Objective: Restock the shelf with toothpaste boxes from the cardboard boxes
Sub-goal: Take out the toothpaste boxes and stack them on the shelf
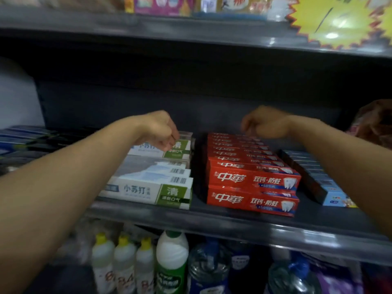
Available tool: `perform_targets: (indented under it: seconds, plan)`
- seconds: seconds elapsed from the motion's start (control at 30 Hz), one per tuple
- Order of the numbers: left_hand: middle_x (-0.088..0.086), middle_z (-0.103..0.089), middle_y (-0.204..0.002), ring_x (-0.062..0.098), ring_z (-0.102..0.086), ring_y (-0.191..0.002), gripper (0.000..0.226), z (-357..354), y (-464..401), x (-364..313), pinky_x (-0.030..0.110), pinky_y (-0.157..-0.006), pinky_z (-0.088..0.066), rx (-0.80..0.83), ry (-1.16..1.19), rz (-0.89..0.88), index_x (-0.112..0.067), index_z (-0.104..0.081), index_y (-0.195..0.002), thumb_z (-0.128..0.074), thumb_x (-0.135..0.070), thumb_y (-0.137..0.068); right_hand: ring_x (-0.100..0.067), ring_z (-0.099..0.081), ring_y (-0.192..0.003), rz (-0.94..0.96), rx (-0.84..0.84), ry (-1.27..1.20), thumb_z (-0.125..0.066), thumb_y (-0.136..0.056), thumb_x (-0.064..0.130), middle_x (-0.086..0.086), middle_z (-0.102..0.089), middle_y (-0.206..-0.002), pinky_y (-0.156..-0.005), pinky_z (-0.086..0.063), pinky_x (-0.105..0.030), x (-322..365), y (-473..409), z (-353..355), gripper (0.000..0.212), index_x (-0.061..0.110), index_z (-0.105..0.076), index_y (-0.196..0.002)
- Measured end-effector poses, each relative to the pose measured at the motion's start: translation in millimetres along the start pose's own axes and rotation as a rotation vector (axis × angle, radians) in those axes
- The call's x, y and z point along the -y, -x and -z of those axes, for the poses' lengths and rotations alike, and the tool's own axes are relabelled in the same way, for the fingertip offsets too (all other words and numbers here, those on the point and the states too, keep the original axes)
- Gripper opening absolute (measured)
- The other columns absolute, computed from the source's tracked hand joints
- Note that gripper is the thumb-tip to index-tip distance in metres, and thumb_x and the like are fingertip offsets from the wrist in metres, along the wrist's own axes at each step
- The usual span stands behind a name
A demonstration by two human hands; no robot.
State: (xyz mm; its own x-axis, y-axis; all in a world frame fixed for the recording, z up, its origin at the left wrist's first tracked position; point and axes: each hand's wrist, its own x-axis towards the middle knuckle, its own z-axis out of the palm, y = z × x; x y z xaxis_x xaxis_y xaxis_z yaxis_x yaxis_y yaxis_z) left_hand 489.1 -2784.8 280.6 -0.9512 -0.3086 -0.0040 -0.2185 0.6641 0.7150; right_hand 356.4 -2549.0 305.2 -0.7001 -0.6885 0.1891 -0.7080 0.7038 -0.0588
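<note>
Reaching over the dark shelf (212, 221) at mid-frame, both bare arms stretch toward the back rows of toothpaste. The left hand (158, 129), left of centre, has its fingers curled down onto the rear white-and-green toothpaste box (169, 150); the fingertips touch its top edge, but blur hides whether they truly pinch it. More white-and-green boxes (148, 187) lie flat in front, at the shelf's edge. The right hand (265, 124), right of centre, hangs with loosely curled fingers just above the back of the red toothpaste boxes (252, 183), stacked two high; it seems to hold nothing. Blue boxes (318, 179) lie at the right. Bottles (171, 264) stand on the level below, at the lower frame, and a yellow starburst sign (337, 20) shows upper right.
</note>
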Motion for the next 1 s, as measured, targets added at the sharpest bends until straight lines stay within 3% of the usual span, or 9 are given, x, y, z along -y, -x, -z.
perform_targets:
  seconds: [0.13,0.3,0.5,0.6,0.7,0.87,1.0]
  plan:
    - [0.016,-0.067,-0.104,0.022,-0.066,-0.09,0.031,25.0,14.3,34.8,0.025,-0.067,-0.056,-0.059,-0.119,-0.028,0.0,-0.064,-0.111,-0.051,0.014,-0.087,-0.013,-0.059,-0.092,0.102,0.011,-0.011,-0.056,-0.09,0.009,0.008,-0.061,-0.094,-0.08,-0.045,-0.027,50.7,-3.2,-14.0,0.02,0.019,-0.066,-0.103]
    - [0.012,-0.07,-0.097,0.024,-0.067,-0.091,0.023,61.2,16.6,80.2,0.033,-0.073,-0.057,-0.171,-0.239,-0.059,-0.007,-0.07,-0.103,-0.062,0.004,-0.084,-0.012,-0.059,-0.091,0.138,0.02,-0.034,-0.055,-0.089,0.009,0.01,-0.061,-0.095,-0.078,-0.043,-0.024,88.3,-24.1,-32.3,0.025,0.022,-0.065,-0.108]
    - [-0.005,-0.065,-0.088,0.017,-0.065,-0.088,0.022,91.9,-0.9,115.2,0.026,-0.077,-0.051,-0.238,-0.298,-0.118,-0.014,-0.073,-0.101,-0.065,-0.002,-0.085,-0.012,-0.059,-0.095,0.119,0.042,-0.115,-0.056,-0.089,0.007,0.009,-0.061,-0.097,-0.083,-0.046,-0.026,117.6,-67.3,-42.1,0.025,0.021,-0.064,-0.109]
    - [-0.007,-0.059,-0.093,0.011,-0.056,-0.094,0.023,104.6,-15.8,123.1,0.02,-0.079,-0.041,-0.237,-0.319,-0.133,-0.014,-0.072,-0.106,-0.063,-0.005,-0.086,-0.016,-0.059,-0.1,0.125,0.064,-0.138,-0.06,-0.087,0.007,0.003,-0.061,-0.103,-0.089,-0.048,-0.03,125.5,-82.6,-45.2,0.03,0.015,-0.062,-0.116]
    - [-0.002,-0.062,-0.101,0.013,-0.058,-0.099,0.023,115.4,-27.6,129.1,0.019,-0.083,-0.042,-0.207,-0.302,-0.122,-0.016,-0.071,-0.108,-0.064,-0.008,-0.087,-0.016,-0.057,-0.104,0.101,0.092,-0.146,-0.063,-0.086,0.008,0.002,-0.058,-0.108,-0.087,-0.046,-0.027,129.6,-93.8,-46.3,0.035,0.013,-0.059,-0.12]
    - [0.001,-0.067,-0.112,0.018,-0.061,-0.104,0.024,126.1,-43.3,134.3,0.026,-0.092,-0.049,-0.176,-0.307,-0.089,-0.016,-0.072,-0.105,-0.061,-0.006,-0.086,-0.021,-0.057,-0.108,0.014,0.121,-0.128,-0.063,-0.086,0.012,-0.004,-0.061,-0.117,-0.096,-0.047,-0.038,126.6,-99.9,-41.8,0.031,0.015,-0.06,-0.117]
    - [0.003,-0.068,-0.109,0.019,-0.061,-0.101,0.024,131.0,-58.1,134.9,0.029,-0.093,-0.049,-0.173,-0.294,-0.099,-0.015,-0.072,-0.101,-0.059,-0.001,-0.086,-0.019,-0.056,-0.11,-0.041,0.095,-0.08,-0.062,-0.088,0.012,-0.002,-0.06,-0.117,-0.096,-0.046,-0.033,124.9,-102.4,-41.2,0.03,0.012,-0.06,-0.118]
